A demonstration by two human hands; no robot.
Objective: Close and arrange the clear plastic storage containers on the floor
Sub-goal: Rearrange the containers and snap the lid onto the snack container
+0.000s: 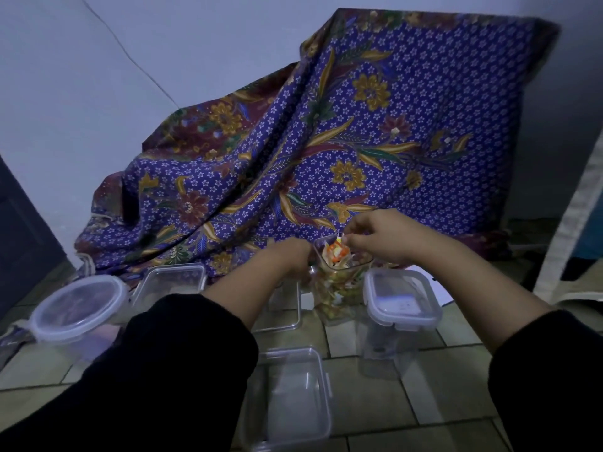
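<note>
**Filling tucked down before the lid**

Stood the tall container [339,288] lidless toward the far edge of the floor [440,402], at the foot of the batik cloth [326,141], with coloured pieces [337,252] heaped up to its rim. Gripped its left wall with the left hand [293,256], fingers curled round it, probably to stop it tipping. Pinched at the topmost pieces with the right hand [375,238], fingertips drawn together at the mouth. Likely meant to press them down so a lid could seat, though blur made this a judgement only. Had a lidded rectangular container [403,298] just beside it on the right and a flat clear lid [284,311] lying just to its left, perhaps its own. Had an open box [173,278] and a round lidded tub [81,308] toward the left edge, and another rectangular box [293,399] at the near edge.
</note>
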